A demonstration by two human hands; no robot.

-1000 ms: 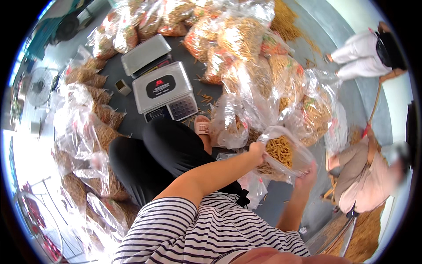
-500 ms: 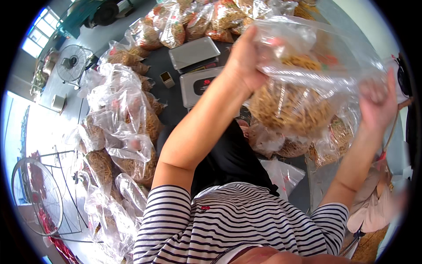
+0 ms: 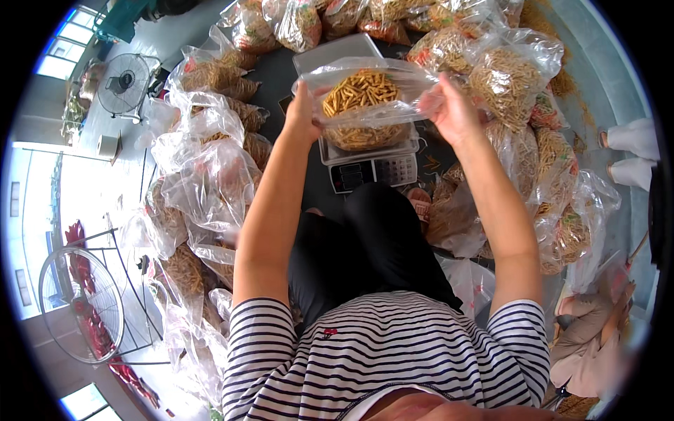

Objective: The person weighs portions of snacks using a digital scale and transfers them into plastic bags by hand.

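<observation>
A person in a striped shirt, seen from above, sits with both arms stretched forward. Between the hands is a clear bag (image 3: 379,114) part-filled with golden-brown sticks (image 3: 361,91). The left hand (image 3: 303,116) grips its rim on the left; the right hand (image 3: 449,112) pinches the rim on the right, fingers partly spread. The mouth is pulled wide, so the sticks show inside.

What has just changed: half a second ago the bag was lifted to the right; now it is straight ahead, over the near scale (image 3: 373,172). That puts its load in line with the scale's pan, though neither hand has let go. Whether the bag's bottom touches the pan or hangs just above it, I cannot tell.

The scale's keypad and display face the person's knees. A second scale (image 3: 337,52) stands just beyond, partly behind the bag. Filled bags (image 3: 210,179) line the left, and more bags (image 3: 509,84) are heaped on the right. A fan (image 3: 123,84) stands at far left. At near right, a co-worker (image 3: 590,337) in pale clothes sits, partly blurred.
</observation>
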